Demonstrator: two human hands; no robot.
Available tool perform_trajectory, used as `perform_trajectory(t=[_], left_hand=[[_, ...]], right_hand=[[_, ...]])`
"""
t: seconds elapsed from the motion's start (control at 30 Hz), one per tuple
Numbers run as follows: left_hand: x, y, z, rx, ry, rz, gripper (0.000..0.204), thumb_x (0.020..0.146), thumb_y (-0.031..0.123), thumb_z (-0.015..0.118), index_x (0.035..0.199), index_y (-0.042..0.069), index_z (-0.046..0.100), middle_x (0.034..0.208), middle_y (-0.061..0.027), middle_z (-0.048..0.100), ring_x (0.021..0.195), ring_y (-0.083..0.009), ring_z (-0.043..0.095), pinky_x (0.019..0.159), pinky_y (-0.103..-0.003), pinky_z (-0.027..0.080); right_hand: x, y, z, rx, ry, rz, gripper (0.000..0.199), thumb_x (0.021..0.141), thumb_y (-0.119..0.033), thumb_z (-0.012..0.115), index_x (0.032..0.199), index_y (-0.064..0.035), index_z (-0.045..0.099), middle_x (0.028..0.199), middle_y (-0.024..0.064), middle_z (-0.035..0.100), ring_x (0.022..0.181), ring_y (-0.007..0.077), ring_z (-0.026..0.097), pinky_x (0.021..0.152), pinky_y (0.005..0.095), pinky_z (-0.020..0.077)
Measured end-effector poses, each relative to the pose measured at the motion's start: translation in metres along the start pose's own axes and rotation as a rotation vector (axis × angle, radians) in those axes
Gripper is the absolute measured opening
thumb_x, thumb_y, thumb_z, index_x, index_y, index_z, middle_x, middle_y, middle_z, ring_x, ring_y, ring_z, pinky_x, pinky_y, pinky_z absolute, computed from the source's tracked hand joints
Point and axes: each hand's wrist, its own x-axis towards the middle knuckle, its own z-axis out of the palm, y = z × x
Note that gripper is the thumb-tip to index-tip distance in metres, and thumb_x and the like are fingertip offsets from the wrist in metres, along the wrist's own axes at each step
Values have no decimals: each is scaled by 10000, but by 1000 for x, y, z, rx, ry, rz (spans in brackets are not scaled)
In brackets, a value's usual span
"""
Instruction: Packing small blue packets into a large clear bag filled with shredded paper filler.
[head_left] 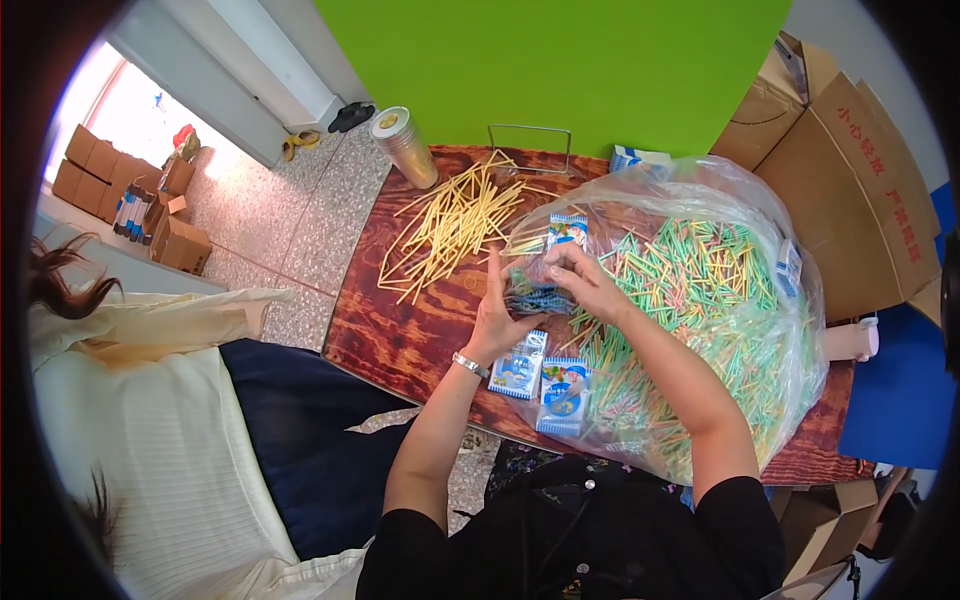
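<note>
At the far left, brown cartons (105, 175) stand on the floor near a bright doorway, and in front of them is another person in a cream top (150, 420). Next comes the wood-grained desk (425, 325), with a tall lidded cylinder (405, 150) near its far-left edge and a loose heap of yellow sticks (450, 230) beside it. The left hand (492, 325), a silver band at the wrist, has its thumb and fingers spread around a dark bluish bundle (540, 298); whether its grip clasps that bundle cannot be told. The bundle, too blurred to identify with confidence, sits between both hands, just left of the short coloured sticks (690, 270). Two blue-and-white packets (563, 395) lie below it. The right hand (590, 285) bends its fingers over the bundle's right side, and its grip cannot be read either. Farther right, a clear plastic bag (740, 180) spreads around the coloured sticks, with a pink container (850, 341) beside it and a cardboard box (850, 180) behind.
</note>
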Motion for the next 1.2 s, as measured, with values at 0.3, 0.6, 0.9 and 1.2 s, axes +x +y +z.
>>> perform_trajectory(t=[0.3,0.6,0.9,1.2], left_hand=[[1,-21,-3,90,-92,89,533,633,42,841,1091,54,567,1027,-92,621,946,-225,634,816,-318,509],[1,-22,-6,42,-114,1,598,660,38,834,1171,60,525,1039,-87,611,958,-203,623,819,-311,507],[-4,-18,-7,36,-73,-8,612,680,23,825,1206,62,514,1066,-75,628,964,-149,624,833,-295,512],[-4,-26,-3,-36,-113,-47,511,666,24,814,1109,62,564,1033,-97,644,940,-215,658,816,-315,521]], right_hand=[[50,12,-61,-1513,488,-290,284,832,-237,670,1043,-54,613,1109,183,589,1072,337,552,916,431,449],[62,19,-58,-1320,469,95,395,761,-248,732,1110,-88,641,1207,206,560,1167,395,506,994,495,410],[67,17,-60,-1403,491,235,313,749,-292,736,1006,-129,667,963,142,700,935,355,658,832,486,497],[61,21,-63,-1712,594,32,342,800,-239,685,1103,-104,602,895,148,675,925,361,646,838,500,485]])
